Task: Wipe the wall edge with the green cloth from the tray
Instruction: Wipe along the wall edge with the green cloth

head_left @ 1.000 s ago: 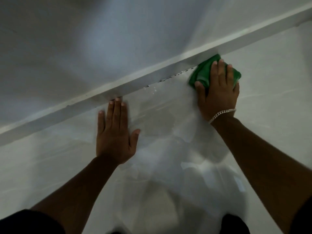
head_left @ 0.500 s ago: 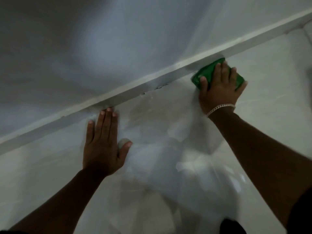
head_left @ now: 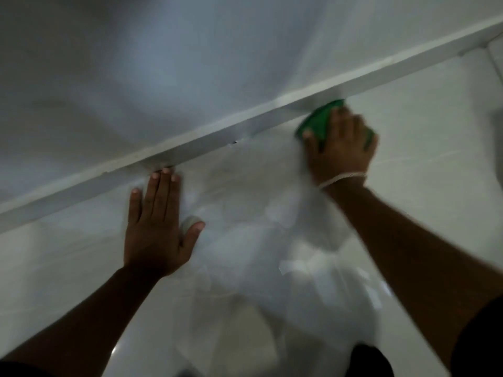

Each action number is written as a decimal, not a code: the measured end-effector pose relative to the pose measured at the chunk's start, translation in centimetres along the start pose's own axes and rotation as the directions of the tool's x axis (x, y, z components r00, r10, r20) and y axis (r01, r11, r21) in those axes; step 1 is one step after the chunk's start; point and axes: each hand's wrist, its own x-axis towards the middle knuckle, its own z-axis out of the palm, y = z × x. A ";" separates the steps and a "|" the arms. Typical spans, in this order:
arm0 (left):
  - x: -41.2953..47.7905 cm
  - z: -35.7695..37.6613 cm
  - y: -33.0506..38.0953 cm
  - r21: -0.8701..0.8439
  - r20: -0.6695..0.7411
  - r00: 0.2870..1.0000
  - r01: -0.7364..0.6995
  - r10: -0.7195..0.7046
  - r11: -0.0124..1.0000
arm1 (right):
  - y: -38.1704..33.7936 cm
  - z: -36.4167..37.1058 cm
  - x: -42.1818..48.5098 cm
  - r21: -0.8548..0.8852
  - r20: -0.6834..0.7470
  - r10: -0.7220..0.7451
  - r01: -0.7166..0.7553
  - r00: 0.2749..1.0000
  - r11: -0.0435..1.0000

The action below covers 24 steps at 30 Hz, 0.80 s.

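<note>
Now your right hand (head_left: 341,148) at two o'clock presses the cloth (head_left: 319,122) under spread fingers against the wall edge (head_left: 217,134) to scrub it; your left hand (head_left: 158,227), flat and empty at nine o'clock, likely braces you.

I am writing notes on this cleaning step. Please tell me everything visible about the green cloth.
The cloth is bright green, looks soft, and is bunched into a pad. It lies pressed on the pale floor, its upper end against the white wall edge. The right hand covers most of it, fingers spread on top. Its outline is blurred, so texture and folds cannot be told.
</note>
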 end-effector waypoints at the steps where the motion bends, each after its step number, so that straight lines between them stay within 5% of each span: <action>1: -0.1 0.1 0.0 -0.009 -0.001 1.000 0.014 -0.014 1.000 | 1.1 -0.2 1.3 -0.010 0.019 0.096 -0.096 0.995 0.995; 6: -0.2 0.0 0.0 0.002 0.008 1.000 0.017 -0.017 1.000 | -6.6 0.8 -2.0 0.027 -0.034 0.169 -0.169 0.985 0.985; 11: -0.2 0.2 -0.2 0.012 0.022 1.000 -0.008 0.007 1.000 | -16.7 1.1 -10.3 0.089 0.043 -0.121 0.116 0.992 0.989; 15: -0.2 0.2 -0.3 -0.012 0.019 1.000 0.011 -0.010 1.000 | -13.1 1.4 -8.8 0.068 0.043 -0.252 0.249 0.967 0.966; 20: -0.3 0.0 -0.1 -0.029 -0.003 1.000 0.010 -0.011 1.000 | -3.0 0.8 -0.5 -0.044 -0.087 0.133 -0.137 0.987 0.990; 24: -0.4 0.0 -0.1 -0.018 -0.008 1.000 0.014 -0.014 1.000 | -4.6 1.2 -0.1 -0.027 -0.100 0.271 -0.275 0.957 0.961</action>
